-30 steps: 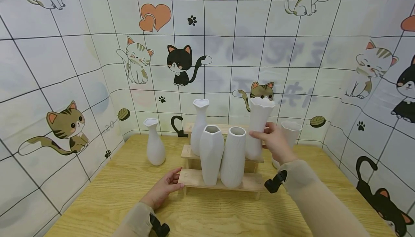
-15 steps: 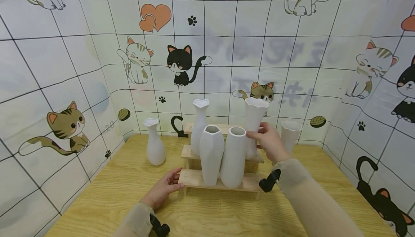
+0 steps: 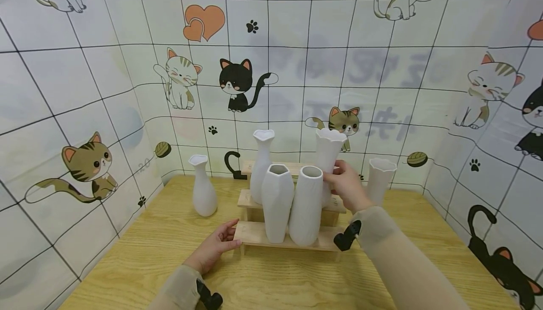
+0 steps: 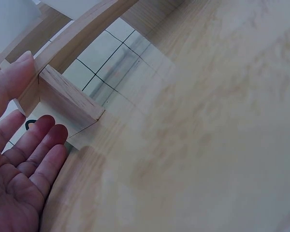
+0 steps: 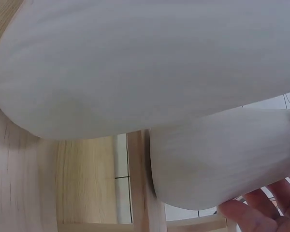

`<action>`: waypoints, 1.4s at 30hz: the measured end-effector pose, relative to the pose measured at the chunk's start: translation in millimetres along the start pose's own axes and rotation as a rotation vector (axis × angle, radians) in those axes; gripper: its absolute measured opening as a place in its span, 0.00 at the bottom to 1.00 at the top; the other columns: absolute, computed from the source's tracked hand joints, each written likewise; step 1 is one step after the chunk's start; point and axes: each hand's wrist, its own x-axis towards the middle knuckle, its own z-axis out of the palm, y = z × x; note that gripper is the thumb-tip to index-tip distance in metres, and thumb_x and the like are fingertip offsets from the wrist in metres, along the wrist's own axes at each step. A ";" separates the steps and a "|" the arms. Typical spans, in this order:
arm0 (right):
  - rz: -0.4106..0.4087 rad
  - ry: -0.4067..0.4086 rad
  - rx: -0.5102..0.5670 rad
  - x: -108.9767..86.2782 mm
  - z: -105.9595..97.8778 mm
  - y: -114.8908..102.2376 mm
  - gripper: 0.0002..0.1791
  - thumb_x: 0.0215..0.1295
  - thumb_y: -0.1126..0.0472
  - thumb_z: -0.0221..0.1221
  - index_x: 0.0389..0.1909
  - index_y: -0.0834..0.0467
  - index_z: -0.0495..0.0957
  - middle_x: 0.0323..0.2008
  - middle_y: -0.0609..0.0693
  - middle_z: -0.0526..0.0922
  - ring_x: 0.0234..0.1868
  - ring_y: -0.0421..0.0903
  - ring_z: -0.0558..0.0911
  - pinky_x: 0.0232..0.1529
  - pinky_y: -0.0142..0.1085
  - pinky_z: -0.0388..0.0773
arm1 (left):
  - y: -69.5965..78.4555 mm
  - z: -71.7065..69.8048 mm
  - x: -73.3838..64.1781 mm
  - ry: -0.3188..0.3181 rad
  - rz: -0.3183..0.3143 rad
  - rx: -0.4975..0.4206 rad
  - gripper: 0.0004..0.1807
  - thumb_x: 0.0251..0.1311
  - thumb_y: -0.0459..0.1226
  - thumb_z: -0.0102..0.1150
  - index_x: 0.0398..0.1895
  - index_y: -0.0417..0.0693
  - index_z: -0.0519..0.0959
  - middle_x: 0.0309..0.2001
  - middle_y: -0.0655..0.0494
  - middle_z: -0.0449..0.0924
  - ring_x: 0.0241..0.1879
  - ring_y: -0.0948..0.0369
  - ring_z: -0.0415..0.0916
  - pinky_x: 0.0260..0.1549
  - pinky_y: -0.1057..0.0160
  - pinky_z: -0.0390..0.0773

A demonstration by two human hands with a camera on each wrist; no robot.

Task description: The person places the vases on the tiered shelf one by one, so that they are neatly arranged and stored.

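Observation:
A tiered wooden stand (image 3: 250,233) holds several white vases. My right hand (image 3: 351,188) grips a tall ruffled-rim vase (image 3: 330,146) by its side; its base is at the middle tier, near that tier's right end. In the right wrist view, the fingers (image 5: 253,220) lie along this vase's wall. My left hand (image 3: 215,245) holds the left end of the lowest tier, thumb at the board's front corner and other fingers by the leg. On that tier stand a faceted vase (image 3: 277,206) and a textured vase (image 3: 306,208), which partly hides the gripped one. A slim-necked vase (image 3: 260,171) stands behind.
A narrow-necked white vase (image 3: 204,194) stands on the wooden table (image 3: 169,216) left of the stand. Another ruffled-rim vase (image 3: 379,180) stands to the right, partly behind the right hand. A cat-printed sheet (image 3: 288,65) encloses the back and sides.
My right hand has moved the ruffled-rim vase left along the middle tier, towards the textured vase. The left hand has stayed at the stand's lower left end.

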 end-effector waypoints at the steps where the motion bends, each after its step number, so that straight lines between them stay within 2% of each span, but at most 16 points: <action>1: 0.000 0.003 -0.002 0.2 0.4 0.1 0.36 0.65 0.53 0.61 0.69 0.59 0.58 0.57 0.62 0.69 0.57 0.59 0.71 0.54 0.54 0.72 | 0.1 0.1 0.0 0.000 0.000 0.000 0.42 0.62 0.38 0.62 0.75 0.42 0.51 0.60 0.43 0.68 0.57 0.53 0.69 0.56 0.56 0.69; 18: -0.019 0.009 0.011 0.8 7.6 1.0 0.32 0.68 0.57 0.58 0.69 0.59 0.59 0.56 0.62 0.69 0.54 0.58 0.72 0.53 0.54 0.73 | 1.4 1.6 -0.4 0.013 -0.008 -0.009 0.42 0.62 0.38 0.63 0.74 0.42 0.52 0.61 0.43 0.67 0.57 0.53 0.68 0.56 0.56 0.69; 33: -0.051 0.032 0.003 2.6 13.0 4.4 0.31 0.65 0.61 0.59 0.67 0.59 0.61 0.53 0.61 0.70 0.50 0.56 0.73 0.51 0.50 0.75 | 1.1 1.0 0.0 0.009 -0.014 -0.012 0.42 0.62 0.38 0.63 0.75 0.42 0.52 0.60 0.43 0.68 0.56 0.54 0.69 0.55 0.56 0.69; 42: -0.054 0.066 -0.024 1.8 17.1 3.3 0.31 0.64 0.62 0.58 0.67 0.60 0.61 0.53 0.61 0.70 0.49 0.55 0.73 0.45 0.43 0.75 | 1.7 1.0 -0.5 0.003 -0.012 -0.012 0.43 0.62 0.38 0.63 0.75 0.42 0.51 0.60 0.43 0.67 0.56 0.54 0.69 0.55 0.58 0.69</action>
